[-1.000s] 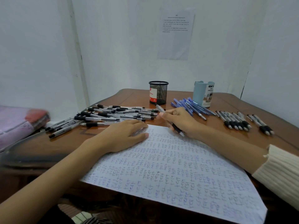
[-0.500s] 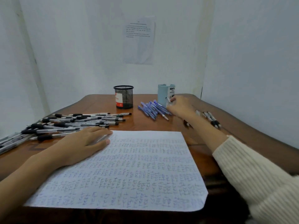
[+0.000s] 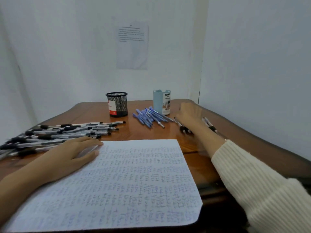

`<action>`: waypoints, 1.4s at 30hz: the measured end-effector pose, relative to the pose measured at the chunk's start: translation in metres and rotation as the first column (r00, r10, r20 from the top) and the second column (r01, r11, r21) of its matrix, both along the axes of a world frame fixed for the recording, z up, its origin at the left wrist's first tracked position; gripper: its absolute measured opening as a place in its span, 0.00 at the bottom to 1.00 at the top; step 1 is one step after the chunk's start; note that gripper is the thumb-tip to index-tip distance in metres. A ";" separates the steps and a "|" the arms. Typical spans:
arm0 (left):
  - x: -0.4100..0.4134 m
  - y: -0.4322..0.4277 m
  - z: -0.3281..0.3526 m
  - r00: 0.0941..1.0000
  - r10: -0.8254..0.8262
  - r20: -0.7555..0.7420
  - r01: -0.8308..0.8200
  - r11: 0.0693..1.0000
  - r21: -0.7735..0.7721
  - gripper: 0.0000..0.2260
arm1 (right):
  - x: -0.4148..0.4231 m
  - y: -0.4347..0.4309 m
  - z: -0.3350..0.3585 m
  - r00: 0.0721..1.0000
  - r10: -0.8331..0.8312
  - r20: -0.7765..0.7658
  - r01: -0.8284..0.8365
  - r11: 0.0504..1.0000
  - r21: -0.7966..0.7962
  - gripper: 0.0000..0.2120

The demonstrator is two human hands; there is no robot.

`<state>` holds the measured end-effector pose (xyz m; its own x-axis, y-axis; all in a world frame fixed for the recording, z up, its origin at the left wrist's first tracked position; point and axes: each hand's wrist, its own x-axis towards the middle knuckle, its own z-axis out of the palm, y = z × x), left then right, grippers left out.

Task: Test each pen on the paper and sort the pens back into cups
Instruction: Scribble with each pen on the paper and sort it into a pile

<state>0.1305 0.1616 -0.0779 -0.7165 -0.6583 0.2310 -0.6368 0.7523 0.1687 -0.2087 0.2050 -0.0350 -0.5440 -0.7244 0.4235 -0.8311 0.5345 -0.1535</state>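
A white paper [image 3: 134,182] covered in small pen marks lies on the brown table [image 3: 90,111]. My left hand [image 3: 74,153] rests flat on the paper's upper left corner and holds nothing. My right hand [image 3: 190,113], blurred, reaches over a short row of black-grip pens [image 3: 184,129] right of the light blue cup [image 3: 161,101]; whether it holds a pen is unclear. More black-grip pens [image 3: 209,125] lie past my wrist. A pile of black-grip pens [image 3: 67,132] lies at left. Blue pens [image 3: 148,117] lie in front of the blue cup. A black mesh cup [image 3: 117,105] stands at the back.
White walls close in behind and on the right. A printed sheet [image 3: 133,46] hangs on the back wall. The table's right edge [image 3: 252,137] curves toward me. My right forearm in a cream ribbed sleeve [image 3: 252,179] crosses the table's right side.
My right hand left the paper with a black-grip pen and swung right, past the blue cup to the row of pens. The camera turned right. My left hand stayed on the paper.
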 end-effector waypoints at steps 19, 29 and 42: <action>-0.011 0.023 0.014 0.995 0.087 0.045 -0.083 0.994 -0.077 0.16 | 0.115 -0.089 -0.025 0.652 0.694 0.305 -0.724 0.689 -0.020 0.09; -0.009 0.028 0.014 0.993 0.104 0.048 -0.103 0.994 -0.031 0.17 | 0.101 -0.073 -0.005 0.075 0.702 0.709 -0.070 0.713 -0.698 0.07; -0.009 0.029 0.015 0.992 0.109 0.062 -0.109 0.994 0.003 0.18 | 0.114 -0.017 0.007 0.156 0.585 0.796 -0.427 0.766 -0.480 0.07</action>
<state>0.1210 0.1901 -0.0629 -0.6533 -0.7343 0.1846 -0.7241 0.6771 0.1311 -0.0947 0.1876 -0.0278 -0.1528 -0.9857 0.0713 -0.2215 -0.0361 -0.9745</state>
